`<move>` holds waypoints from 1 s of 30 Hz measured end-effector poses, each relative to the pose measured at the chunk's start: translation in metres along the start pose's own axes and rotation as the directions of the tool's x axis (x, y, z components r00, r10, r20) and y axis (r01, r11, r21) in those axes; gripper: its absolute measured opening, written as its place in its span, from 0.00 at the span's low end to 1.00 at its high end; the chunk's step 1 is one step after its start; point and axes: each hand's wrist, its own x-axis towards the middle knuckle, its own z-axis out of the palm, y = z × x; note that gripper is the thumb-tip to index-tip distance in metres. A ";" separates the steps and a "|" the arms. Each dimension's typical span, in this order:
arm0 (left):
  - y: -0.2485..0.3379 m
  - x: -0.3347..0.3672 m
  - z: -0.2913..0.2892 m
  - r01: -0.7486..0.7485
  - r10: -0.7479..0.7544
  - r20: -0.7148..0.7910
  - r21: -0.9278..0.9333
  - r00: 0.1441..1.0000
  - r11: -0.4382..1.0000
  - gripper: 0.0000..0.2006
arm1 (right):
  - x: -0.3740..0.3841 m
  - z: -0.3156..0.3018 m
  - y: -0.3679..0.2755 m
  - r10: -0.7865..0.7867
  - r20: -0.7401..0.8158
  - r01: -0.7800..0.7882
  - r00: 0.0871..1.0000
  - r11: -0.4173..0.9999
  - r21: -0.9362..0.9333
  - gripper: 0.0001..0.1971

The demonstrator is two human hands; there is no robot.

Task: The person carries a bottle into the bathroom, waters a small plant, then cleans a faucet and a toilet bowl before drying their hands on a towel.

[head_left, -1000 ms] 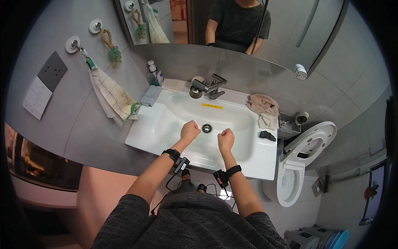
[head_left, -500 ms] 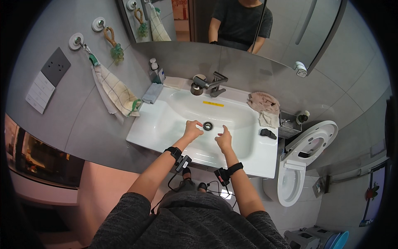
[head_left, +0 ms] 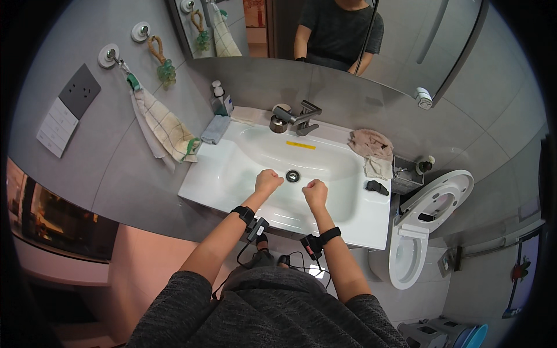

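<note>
My left hand point(head_left: 268, 182) is curled into a fist above the white washbasin point(head_left: 343, 200), left of the round drain point(head_left: 293, 176). On the drain's other side my right hand point(head_left: 315, 194) makes a fist too, a little lower in the picture. The hands are apart, and I see nothing in either. Each wrist wears a black strap with a small device on a cable. Behind the drain, a yellow strip point(head_left: 300, 145) is stuck to the basin wall. A dark grey tap point(head_left: 306, 115) stands at the back rim.
A pump bottle point(head_left: 218, 90) and a folded grey cloth point(head_left: 215, 129) are at the basin's back left. Pink-beige cloth point(head_left: 369, 142) and a dark crumpled item point(head_left: 377, 187) lie on the right ledge. Beyond stands a toilet point(head_left: 406, 258) with its lid raised. Towels point(head_left: 159, 119) hang on the left wall.
Both hands have closed from partly stretched fingers into fists. They stay at nearly the same place over the basin.
</note>
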 end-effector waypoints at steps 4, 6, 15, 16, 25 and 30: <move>-0.025 0.003 0.017 -0.202 0.199 -0.049 -0.077 0.979 0.976 0.17 | 0.000 0.019 0.016 -0.254 -0.031 0.256 0.967 0.965 0.058 0.29; -0.022 0.002 0.018 -0.021 0.021 -0.049 -0.007 0.999 1.000 0.19 | 0.002 0.011 0.012 -0.140 -0.009 0.141 0.990 0.989 0.042 0.27; -0.029 0.015 0.006 0.111 -0.111 -0.023 -0.006 0.994 0.994 0.28 | -0.008 -0.001 -0.012 -0.008 -0.014 0.009 1.000 1.000 0.029 0.23; -0.019 0.011 0.013 0.041 -0.041 -0.037 0.002 0.998 0.999 0.27 | -0.010 0.006 0.006 -0.175 0.051 0.170 0.983 0.981 0.090 0.37; 0.007 -0.007 0.006 0.096 -0.099 -0.007 -0.184 0.995 0.978 0.25 | -0.013 0.001 -0.008 0.051 -0.059 -0.038 0.997 0.977 0.209 0.23; 0.017 -0.018 0.002 0.031 -0.035 -0.024 -0.123 0.999 0.992 0.26 | -0.012 -0.004 -0.005 0.074 0.007 -0.075 0.997 0.996 0.052 0.31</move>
